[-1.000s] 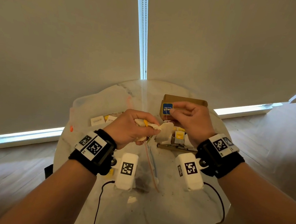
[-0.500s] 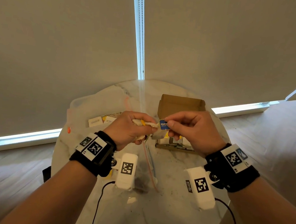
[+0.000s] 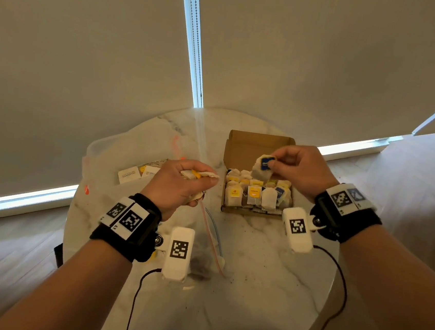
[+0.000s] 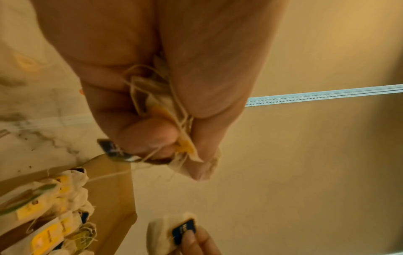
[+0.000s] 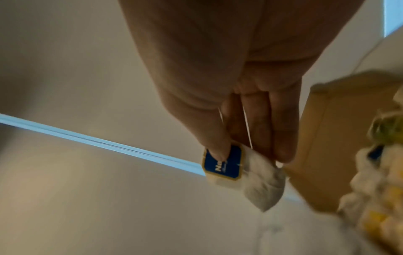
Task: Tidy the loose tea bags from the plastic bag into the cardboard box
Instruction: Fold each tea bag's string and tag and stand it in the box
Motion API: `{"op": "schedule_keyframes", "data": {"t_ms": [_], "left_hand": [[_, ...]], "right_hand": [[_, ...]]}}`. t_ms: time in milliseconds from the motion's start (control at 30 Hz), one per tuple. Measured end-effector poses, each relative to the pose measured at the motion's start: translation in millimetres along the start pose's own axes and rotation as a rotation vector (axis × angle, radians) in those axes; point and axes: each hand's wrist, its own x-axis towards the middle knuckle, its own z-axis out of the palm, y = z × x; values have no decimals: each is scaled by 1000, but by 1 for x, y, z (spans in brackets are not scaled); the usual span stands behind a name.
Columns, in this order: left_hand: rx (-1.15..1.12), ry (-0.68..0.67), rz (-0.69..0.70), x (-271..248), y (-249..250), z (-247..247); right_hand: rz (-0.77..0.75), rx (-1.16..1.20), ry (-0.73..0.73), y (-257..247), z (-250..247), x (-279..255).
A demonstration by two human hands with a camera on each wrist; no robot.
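A blue-tagged tea bag (image 3: 262, 167) is pinched in the right hand (image 3: 300, 171) above the open cardboard box (image 3: 259, 178); it should be lowered upright into a gap between rows. More bags (image 3: 196, 174) are clutched in the left hand (image 3: 179, 183). Their count and tangled strings cannot be made out.

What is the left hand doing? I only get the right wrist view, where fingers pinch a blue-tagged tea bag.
Observer: The left hand grips a bunch of tea bags, one with a yellow tag.
Operator: Is the blue-tagged one in the box?
Observer: No. In the head view the right hand holds the blue-tagged tea bag up over the open cardboard box, which has rows of bags inside.
Operator: And the plastic bag?
Observer: The plastic bag lies on the table, left of the box.
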Motion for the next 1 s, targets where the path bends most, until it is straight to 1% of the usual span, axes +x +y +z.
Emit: {"op": "schedule_keyframes", "data": {"t_ms": [167, 267, 333, 400, 500, 633, 733, 833, 900, 1000], "left_hand": [[-38, 16, -33, 8, -7, -3], [-49, 26, -42, 12, -13, -4], [-53, 38, -59, 15, -17, -4], [-51, 55, -67, 18, -20, -5], [-63, 66, -76, 21, -23, -5], [-68, 66, -84, 24, -22, -2], [-71, 59, -90, 25, -23, -2], [-70, 55, -98, 26, -25, -3], [-71, 52, -102, 26, -25, -3], [-73, 41, -109, 26, -25, -2]], "right_hand": [[205, -211, 88, 62, -24, 36], [318, -260, 111, 95, -30, 46], [355, -288, 137, 108, -30, 53], [349, -319, 150, 115, -26, 65], [286, -335, 122, 117, -17, 85], [212, -517, 104, 118, -3, 102], [252, -583, 30, 123, 5, 106], [318, -710, -40, 129, 9, 111], [362, -761, -37, 133, 11, 114], [377, -812, 5, 134, 11, 116]]}}
